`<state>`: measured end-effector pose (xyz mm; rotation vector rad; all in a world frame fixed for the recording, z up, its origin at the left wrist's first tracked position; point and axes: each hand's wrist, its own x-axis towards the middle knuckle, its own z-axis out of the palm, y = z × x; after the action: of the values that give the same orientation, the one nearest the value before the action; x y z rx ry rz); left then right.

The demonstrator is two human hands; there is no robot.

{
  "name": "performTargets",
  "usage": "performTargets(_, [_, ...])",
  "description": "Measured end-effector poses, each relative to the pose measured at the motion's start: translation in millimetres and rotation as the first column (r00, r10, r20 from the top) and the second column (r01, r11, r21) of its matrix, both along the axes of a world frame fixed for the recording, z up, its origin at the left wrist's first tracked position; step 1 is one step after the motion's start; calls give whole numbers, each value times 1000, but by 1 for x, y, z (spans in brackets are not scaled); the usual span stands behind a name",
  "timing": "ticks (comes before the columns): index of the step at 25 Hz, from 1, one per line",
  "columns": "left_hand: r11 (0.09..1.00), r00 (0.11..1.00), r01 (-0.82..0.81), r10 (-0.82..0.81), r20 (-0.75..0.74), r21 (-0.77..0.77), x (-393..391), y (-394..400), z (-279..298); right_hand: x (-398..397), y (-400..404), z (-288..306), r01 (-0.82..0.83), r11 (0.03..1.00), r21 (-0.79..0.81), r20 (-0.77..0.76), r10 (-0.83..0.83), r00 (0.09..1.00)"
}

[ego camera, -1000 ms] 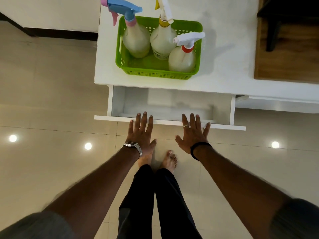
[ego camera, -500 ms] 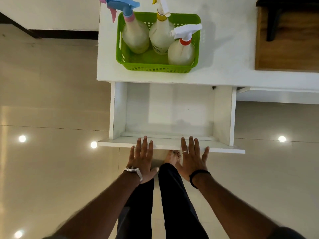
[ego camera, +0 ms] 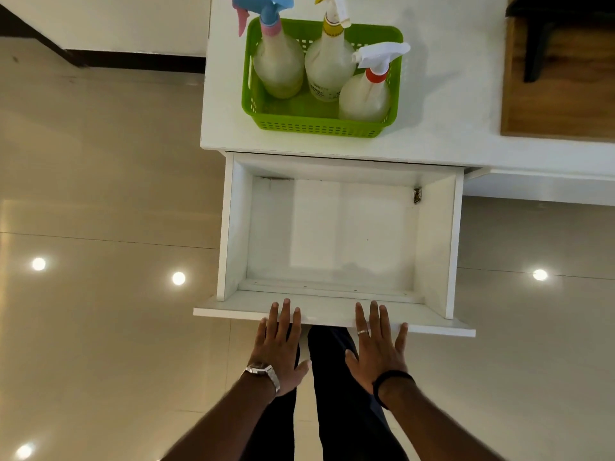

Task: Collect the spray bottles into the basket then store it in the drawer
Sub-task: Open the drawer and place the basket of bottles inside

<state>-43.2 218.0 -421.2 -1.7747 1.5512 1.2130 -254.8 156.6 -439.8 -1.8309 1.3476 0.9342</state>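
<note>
A green perforated basket (ego camera: 319, 126) stands on the white counter (ego camera: 449, 104) near its front edge. Three spray bottles stand upright in it: one with a blue and pink trigger (ego camera: 278, 66), one with a yellow collar (ego camera: 327, 66), one with a white trigger and red collar (ego camera: 366, 94). Below the counter the white drawer (ego camera: 436, 234) is pulled far out and holds nothing. My left hand (ego camera: 281, 344) and my right hand (ego camera: 377, 344) lie flat, fingers spread, with fingertips over the drawer's front panel (ego camera: 439, 327).
A wooden board (ego camera: 565, 104) lies on the counter at the right, with a dark object on it at the top edge. Glossy beige floor tiles surround the drawer. My dark-trousered legs (ego camera: 336, 394) stand just behind the drawer front.
The drawer has slid out from barely open to nearly full extension, with both hands moving back along with its front panel. Basket and bottles have not moved on the counter.
</note>
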Motion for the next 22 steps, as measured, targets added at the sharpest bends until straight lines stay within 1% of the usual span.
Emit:
performTargets(3, [998, 1000, -15, 16, 3, -55, 1, 1, 1, 4, -1, 3, 2, 1000, -3, -13, -2, 1000])
performTargets(6, [999, 1000, -13, 14, 7, -52, 2, 5, -2, 5, -1, 6, 11, 1000, 7, -14, -10, 1000])
performTargets(8, [998, 999, -47, 47, 10, -42, 2, 7, -7, 6, -2, 5, 19, 1000, 12, -24, -19, 1000])
performTargets(9, [994, 998, -51, 53, 20, -94, 2, 6, -8, 7, -2, 6, 22, 1000, 13, -32, -22, 999])
performTargets(10, [989, 999, -16, 21, 28, -150, 3, 3, -9, 9, -2, 6, 24, 1000, 9, -40, -24, 999])
performTargets(11, [994, 1000, -28, 28, 5, -109, 3, -1, -5, 11, -4, 7, 30, 1000, 7, -45, -30, 999])
performTargets(13, [994, 999, 47, -46, 16, -102, 9, -16, 3, 16, -13, 11, 49, 999, 17, -63, -48, 997])
performTargets(14, [988, 1000, 2, 1, 25, -153, 16, -22, 0, 19, -23, 13, 60, 998, 25, -72, -59, 996])
performTargets(15, [997, 998, -67, 68, 5, -42, 25, -32, -1, 23, -37, 14, 76, 997, 26, -75, -74, 994])
performTargets(16, [990, 990, -141, 142, 14, -19, 40, -47, -3, 25, -57, 14, 92, 996, 10, -74, -91, 993])
performTargets(17, [976, 979, -197, 201, 40, -87, 59, -69, -5, 29, -84, 13, 107, 994, -26, -59, -109, 992])
performTargets(18, [944, 959, -268, 281, 42, -194, 82, -96, -4, 34, -114, 13, 125, 989, -78, -30, -127, 991])
performTargets(19, [869, 915, -389, 402, -20, -306, 105, -126, 0, 40, -150, 16, 161, 978, -134, 14, -160, 987])
performTargets(20, [748, 830, -546, 542, -128, -378, 129, -160, 8, 46, -188, 20, 205, 958, -201, 63, -196, 979])
performTargets(21, [594, 709, -693, 663, -239, -408, 150, -192, 18, 53, -227, 25, 252, 927, -280, 122, -226, 967])
performTargets(22, [444, 586, -794, 741, -328, -416, 170, -223, 26, 60, -264, 33, 321, 881, -348, 188, -270, 944])
